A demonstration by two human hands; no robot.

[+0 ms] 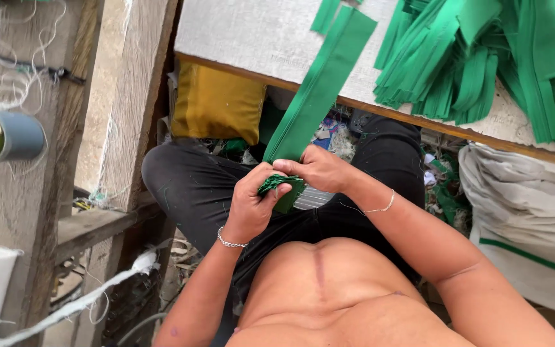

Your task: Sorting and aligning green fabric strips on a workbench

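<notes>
Hands (284, 186), green strip (319, 87) slanting up-right.

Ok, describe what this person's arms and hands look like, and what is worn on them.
Both arms are bare, with no sleeves and no gloves. The left hand has a silver chain bracelet of small round links around its wrist. The right hand has a thinner, plain silver bracelet sitting loosely a little way up the forearm. No rings, watch or markings can be made out on either hand.
</notes>
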